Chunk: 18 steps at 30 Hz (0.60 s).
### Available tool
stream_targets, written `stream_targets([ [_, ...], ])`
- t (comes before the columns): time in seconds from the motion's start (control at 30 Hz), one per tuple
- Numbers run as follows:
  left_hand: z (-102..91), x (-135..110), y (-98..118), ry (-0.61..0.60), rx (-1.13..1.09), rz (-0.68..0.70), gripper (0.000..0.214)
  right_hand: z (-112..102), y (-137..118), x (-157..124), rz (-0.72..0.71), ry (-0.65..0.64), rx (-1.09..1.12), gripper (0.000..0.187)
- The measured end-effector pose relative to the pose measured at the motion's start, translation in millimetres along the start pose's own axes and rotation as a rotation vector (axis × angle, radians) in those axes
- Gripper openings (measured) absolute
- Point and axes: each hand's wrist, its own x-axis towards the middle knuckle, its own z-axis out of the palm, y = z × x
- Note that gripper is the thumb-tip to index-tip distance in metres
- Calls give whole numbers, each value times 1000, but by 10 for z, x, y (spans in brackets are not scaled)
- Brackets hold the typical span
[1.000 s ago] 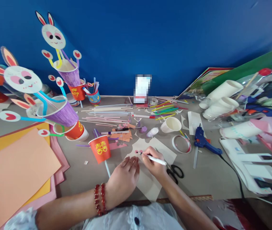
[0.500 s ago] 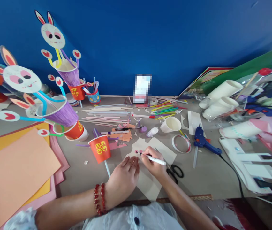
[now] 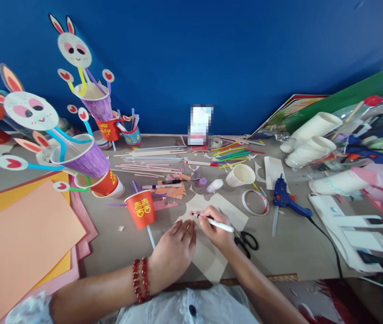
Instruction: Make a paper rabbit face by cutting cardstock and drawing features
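Note:
A white marker pen (image 3: 219, 224) is gripped in my right hand (image 3: 216, 225), its dark tip at one of two pink spots on a piece of white paper (image 3: 210, 258). My left hand (image 3: 178, 245) lies flat on the same paper, fingers stretched forward, just left of the spots. Part of the paper is hidden beneath both hands. Black-handled scissors (image 3: 246, 243) lie right of my right wrist, their blades out of sight. Left of my left hand, a red paper cup (image 3: 140, 209) with yellow characters sits upside down on a pale straw.
Rabbit figures made of paper cups (image 3: 80, 155) stand at the left, behind stacked coloured paper (image 3: 26, 243). Straws (image 3: 154, 158) and a white cup (image 3: 240, 175) lie ahead. At right are a tape roll (image 3: 255, 202), a blue glue gun (image 3: 284, 198) with its cable, and a power strip (image 3: 333, 225).

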Motion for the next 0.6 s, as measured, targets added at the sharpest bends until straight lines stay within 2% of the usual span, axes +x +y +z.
stream_targets([
  [0.2,-5,-2,3,-24,2,5,34,-1,3,-3,2,0,-16,16],
  [0.6,2,-2,2,2,-2,1,34,6,7,0,-14,-1,-4,16],
])
